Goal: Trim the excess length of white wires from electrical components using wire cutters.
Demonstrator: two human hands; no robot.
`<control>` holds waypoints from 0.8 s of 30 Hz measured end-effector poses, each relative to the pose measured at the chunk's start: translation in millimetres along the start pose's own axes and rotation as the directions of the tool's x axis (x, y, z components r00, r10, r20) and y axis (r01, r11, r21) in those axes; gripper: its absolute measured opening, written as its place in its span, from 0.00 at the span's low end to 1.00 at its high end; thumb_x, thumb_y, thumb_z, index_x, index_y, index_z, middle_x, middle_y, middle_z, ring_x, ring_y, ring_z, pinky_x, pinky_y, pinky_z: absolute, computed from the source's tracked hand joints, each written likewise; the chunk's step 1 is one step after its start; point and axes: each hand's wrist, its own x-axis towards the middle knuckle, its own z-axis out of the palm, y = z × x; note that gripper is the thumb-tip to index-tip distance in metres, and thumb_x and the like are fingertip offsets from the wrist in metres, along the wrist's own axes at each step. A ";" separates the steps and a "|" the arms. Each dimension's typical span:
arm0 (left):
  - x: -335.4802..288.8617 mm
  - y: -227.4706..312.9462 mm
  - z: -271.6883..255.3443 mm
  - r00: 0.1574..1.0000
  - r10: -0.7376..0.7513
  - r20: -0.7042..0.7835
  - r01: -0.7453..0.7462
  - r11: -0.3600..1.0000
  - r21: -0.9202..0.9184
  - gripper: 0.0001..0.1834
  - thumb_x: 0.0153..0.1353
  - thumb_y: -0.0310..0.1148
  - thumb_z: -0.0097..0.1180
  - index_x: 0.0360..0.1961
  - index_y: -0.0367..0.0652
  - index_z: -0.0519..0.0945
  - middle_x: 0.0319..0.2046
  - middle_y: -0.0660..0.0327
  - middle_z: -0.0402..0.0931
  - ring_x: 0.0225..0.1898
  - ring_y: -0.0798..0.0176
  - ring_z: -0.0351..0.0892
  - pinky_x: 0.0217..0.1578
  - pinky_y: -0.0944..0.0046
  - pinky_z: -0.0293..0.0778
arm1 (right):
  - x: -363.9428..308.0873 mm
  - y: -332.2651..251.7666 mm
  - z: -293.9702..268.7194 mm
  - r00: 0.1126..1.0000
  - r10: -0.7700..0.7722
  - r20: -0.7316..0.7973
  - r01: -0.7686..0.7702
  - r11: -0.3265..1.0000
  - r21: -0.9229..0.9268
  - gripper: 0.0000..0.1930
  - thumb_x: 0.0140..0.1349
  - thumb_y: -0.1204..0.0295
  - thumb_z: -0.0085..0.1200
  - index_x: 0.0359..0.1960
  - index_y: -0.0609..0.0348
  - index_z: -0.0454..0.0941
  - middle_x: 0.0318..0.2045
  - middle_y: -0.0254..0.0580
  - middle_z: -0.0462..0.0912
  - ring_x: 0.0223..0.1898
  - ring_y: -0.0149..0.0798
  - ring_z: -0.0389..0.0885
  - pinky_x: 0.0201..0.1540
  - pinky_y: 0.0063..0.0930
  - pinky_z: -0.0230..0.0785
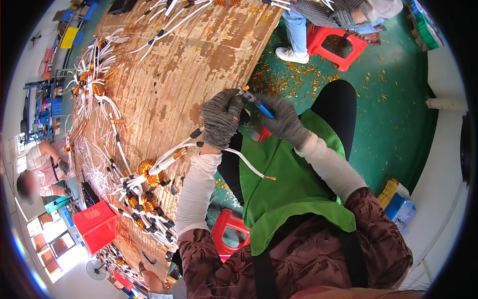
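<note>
My left hand [219, 122], in a grey knit glove, is closed at the table's edge around a wire whose length is mostly hidden by the fingers. My right hand [286, 120], gloved alike, grips blue-handled pliers [265, 109]. Their jaws meet a small orange-copper bit at my left fingertips. White-sleeved leads [174, 148] with black sleeves run from a copper-wound ring coil [151, 172] toward my left wrist. One white lead [247, 162] passes under that wrist and hangs over my green apron [294, 184], its end bare copper.
Many more coils [144, 204] and white leads lie along the left of the worn wooden table [199, 60]. A red bin [94, 226] stands at lower left. Across the top right, a person sits on a red stool [338, 47]; another [45, 172] is far left. Copper scraps litter the green floor.
</note>
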 end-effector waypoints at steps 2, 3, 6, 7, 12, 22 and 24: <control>4.2 -4.3 -4.2 0.997 0.044 0.064 -0.048 0.997 0.061 0.09 0.57 0.28 0.53 0.34 0.32 0.79 0.22 0.54 0.78 0.23 0.65 0.77 0.27 0.65 0.73 | -9.0 -12.7 -9.0 0.946 0.255 0.201 -0.307 0.906 0.291 0.30 0.42 0.74 0.54 0.54 0.56 0.71 0.27 0.45 0.76 0.26 0.42 0.75 0.32 0.34 0.70; 4.7 -8.1 -6.5 0.998 0.039 0.058 -0.043 0.997 0.060 0.09 0.57 0.28 0.53 0.34 0.32 0.79 0.22 0.54 0.78 0.23 0.65 0.77 0.27 0.65 0.73 | -12.0 -19.3 -12.4 0.794 0.408 0.450 -0.600 0.644 0.474 0.29 0.43 0.74 0.54 0.53 0.57 0.71 0.25 0.45 0.76 0.24 0.40 0.75 0.31 0.32 0.70; 6.5 -3.7 -14.2 0.988 0.072 0.135 -0.075 0.997 0.014 0.09 0.58 0.29 0.53 0.32 0.32 0.80 0.22 0.56 0.79 0.23 0.68 0.76 0.25 0.68 0.71 | -10.4 -7.8 -11.9 0.975 0.103 0.194 -0.151 0.956 0.252 0.31 0.43 0.73 0.55 0.55 0.59 0.69 0.29 0.46 0.76 0.30 0.43 0.76 0.37 0.35 0.69; 8.1 2.4 -19.2 0.967 -0.108 0.230 0.134 0.986 -0.102 0.10 0.58 0.30 0.54 0.33 0.32 0.79 0.24 0.57 0.79 0.25 0.69 0.76 0.25 0.70 0.71 | -8.8 -5.4 -14.0 0.975 0.105 0.197 -0.154 0.956 0.252 0.31 0.43 0.73 0.55 0.55 0.59 0.69 0.29 0.46 0.76 0.30 0.43 0.76 0.37 0.35 0.69; 12.2 -0.1 -43.2 0.805 -0.314 0.503 0.549 0.714 -0.434 0.14 0.56 0.32 0.58 0.39 0.31 0.78 0.29 0.57 0.80 0.26 0.73 0.74 0.25 0.76 0.69 | 19.5 -14.2 -28.7 0.882 -0.453 0.134 0.440 0.685 -0.580 0.36 0.42 0.66 0.59 0.58 0.59 0.63 0.41 0.51 0.73 0.44 0.52 0.71 0.48 0.44 0.63; -4.0 2.9 -20.2 0.925 -0.241 0.295 0.345 0.858 -0.380 0.13 0.58 0.32 0.55 0.38 0.32 0.79 0.23 0.66 0.74 0.23 0.77 0.67 0.23 0.77 0.63 | 18.3 -7.0 -24.2 0.908 -0.403 0.114 0.374 0.655 -0.657 0.31 0.43 0.68 0.58 0.53 0.59 0.69 0.32 0.46 0.76 0.35 0.49 0.75 0.38 0.39 0.69; -10.3 -1.7 -13.4 0.949 -0.234 0.211 0.302 0.865 -0.400 0.11 0.61 0.31 0.52 0.36 0.32 0.79 0.23 0.62 0.78 0.24 0.73 0.73 0.26 0.73 0.71 | 3.9 -3.5 -11.3 0.956 -0.292 -0.002 0.267 0.878 -0.397 0.27 0.44 0.71 0.56 0.52 0.57 0.72 0.29 0.42 0.77 0.28 0.42 0.76 0.31 0.33 0.70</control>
